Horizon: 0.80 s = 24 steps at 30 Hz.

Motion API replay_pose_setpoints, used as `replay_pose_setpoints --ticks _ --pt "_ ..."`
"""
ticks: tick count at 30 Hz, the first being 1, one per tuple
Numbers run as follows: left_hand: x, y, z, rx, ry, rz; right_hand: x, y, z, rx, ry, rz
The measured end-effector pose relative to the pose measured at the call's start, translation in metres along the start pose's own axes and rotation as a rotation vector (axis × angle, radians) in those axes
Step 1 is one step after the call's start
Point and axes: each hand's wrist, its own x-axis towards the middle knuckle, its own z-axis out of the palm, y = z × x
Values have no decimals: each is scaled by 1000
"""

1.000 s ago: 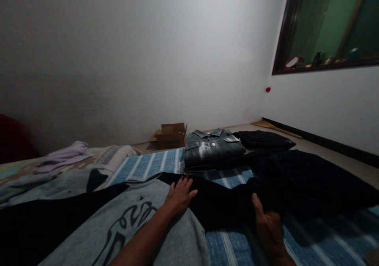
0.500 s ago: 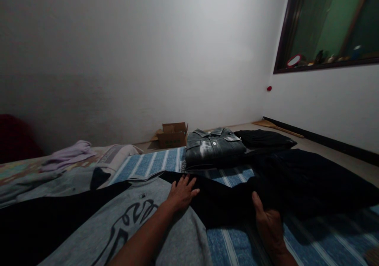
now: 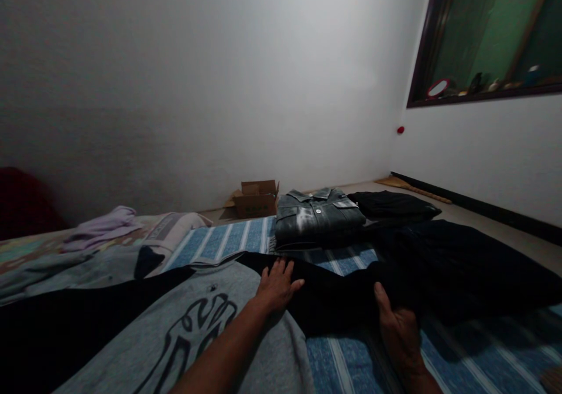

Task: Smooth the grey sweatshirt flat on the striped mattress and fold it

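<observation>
My left hand (image 3: 277,287) lies flat, fingers spread, pressing on the black garment (image 3: 333,300) right where it overlaps the grey printed shirt (image 3: 206,329); it grasps nothing, only rests palm down on the cloth; my right hand (image 3: 397,329) sits at the garment's near edge, thumb up and visible, the other fingers tucked under or behind the dark fold, so I seem to have a pinch of the fabric, though the dim light leaves me unsure how firmly. The black garment runs across the blue striped sheet (image 3: 346,365) between my two hands and spreads out wide to my right; the grey printed shirt lies under my left forearm, its dark graphic facing up. Beyond my hands, a folded denim shirt (image 3: 318,215) rests on the sheet, with a folded black piece (image 3: 393,204) just beside it to the right; a cardboard box (image 3: 257,198) stands on the floor near the white wall; to the far left a lilac cloth (image 3: 103,227) lies on a heap of other clothes; a dark-framed window (image 3: 487,37) shows high on the right wall.
</observation>
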Motion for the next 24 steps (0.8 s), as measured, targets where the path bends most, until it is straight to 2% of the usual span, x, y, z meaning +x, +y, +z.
replay_pose_setpoints --ticks 6,12,24 --pt "1 0 1 12 12 -10 1 5 0 -4 -10 17" --pt "4 0 4 23 20 -18 2 7 1 13 -20 -55" --pt "3 3 3 32 37 -21 0 1 -1 -32 -18 1"
